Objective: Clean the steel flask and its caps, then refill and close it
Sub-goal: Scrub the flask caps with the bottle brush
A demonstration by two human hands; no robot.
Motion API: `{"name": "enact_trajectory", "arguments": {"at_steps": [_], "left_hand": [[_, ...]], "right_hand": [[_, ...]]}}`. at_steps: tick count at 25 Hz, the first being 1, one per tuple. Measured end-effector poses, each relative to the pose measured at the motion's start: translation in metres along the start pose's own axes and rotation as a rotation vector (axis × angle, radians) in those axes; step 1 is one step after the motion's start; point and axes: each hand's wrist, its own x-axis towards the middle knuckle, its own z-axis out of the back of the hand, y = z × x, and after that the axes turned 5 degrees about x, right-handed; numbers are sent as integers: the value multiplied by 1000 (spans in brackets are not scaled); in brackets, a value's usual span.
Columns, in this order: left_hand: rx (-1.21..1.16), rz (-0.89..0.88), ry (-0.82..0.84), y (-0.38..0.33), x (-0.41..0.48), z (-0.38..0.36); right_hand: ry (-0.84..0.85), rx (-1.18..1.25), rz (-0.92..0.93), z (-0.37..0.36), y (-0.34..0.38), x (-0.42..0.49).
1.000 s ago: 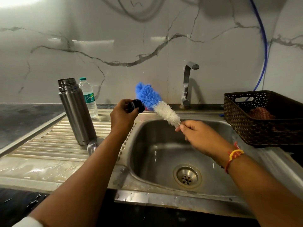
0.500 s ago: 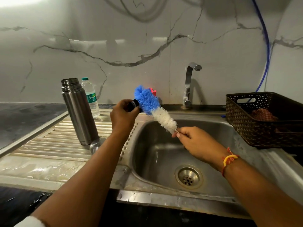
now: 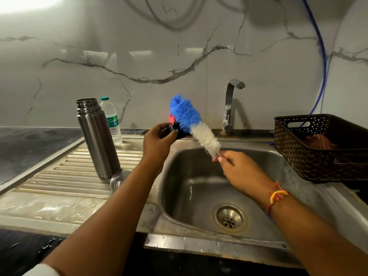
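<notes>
Seeing brushed satin steel on the flask (image 3: 97,140), wet gleaming metal on the drainboard (image 3: 65,176); noting fluffy blue-and-white bristles on the bottle brush (image 3: 195,124), dull black plastic on the cap (image 3: 171,128), perforated matt brown plastic on the basket (image 3: 310,156), glossy marble on the wall (image 3: 139,56).

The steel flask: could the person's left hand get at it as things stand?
Probably yes for reach: the steel flask stands upright, with nothing between it and the left hand. But its fingers hold a black cap, so gripping would wait.
</notes>
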Motion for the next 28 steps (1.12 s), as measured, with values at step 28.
{"name": "enact_trajectory", "arguments": {"at_steps": [28], "left_hand": [[-327,180,212,-2,-2,-4]], "right_hand": [[55,58,-37,11,3,-6]]}}
